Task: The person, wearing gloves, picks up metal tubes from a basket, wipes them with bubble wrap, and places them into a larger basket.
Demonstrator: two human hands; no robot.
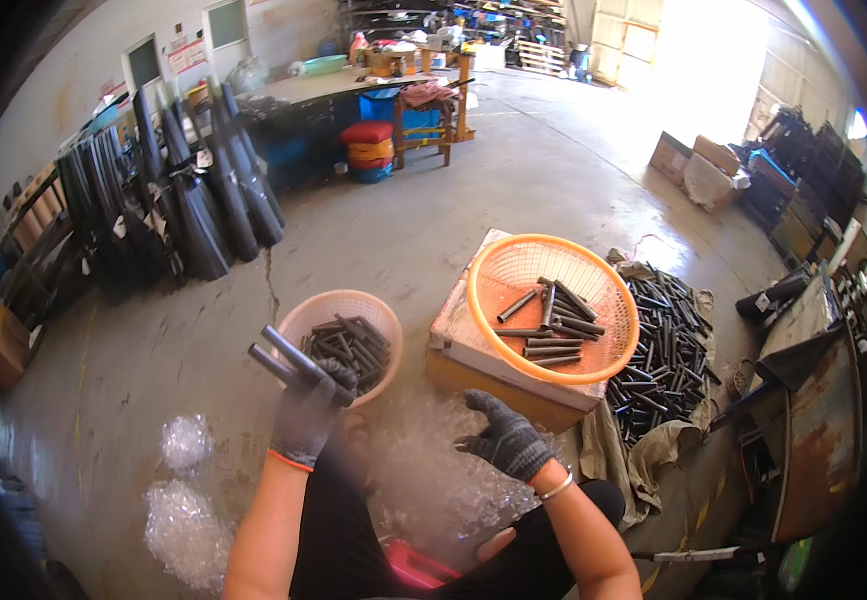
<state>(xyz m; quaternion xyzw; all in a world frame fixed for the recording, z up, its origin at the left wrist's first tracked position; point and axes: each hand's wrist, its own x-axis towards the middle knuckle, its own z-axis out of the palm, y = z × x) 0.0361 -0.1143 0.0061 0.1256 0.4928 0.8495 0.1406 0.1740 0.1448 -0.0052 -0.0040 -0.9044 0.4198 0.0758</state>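
Note:
In a dark grey work glove, my left hand (306, 425) is closed around a few short black tubes (287, 357), which point up and to the left. It is just in front of a pale pink basket (395, 330) that has many similar tubes inside. My right hand (506, 437), also gloved, holds nothing and has its fingers apart. It hovers over a blurred heap of clear plastic bags (444, 485), close to the box's front. On that box (514, 395) sits an orange mesh basket (554, 376), with several loose black tubes (554, 340) in it.
A big pile of black tubes (662, 350) lies on a tan cloth (644, 465) to the right. More clear plastic (189, 535) rests on the floor at left. Long black pipes (194, 210) lean at the far left. A rusty metal panel (824, 440) stands on the right.

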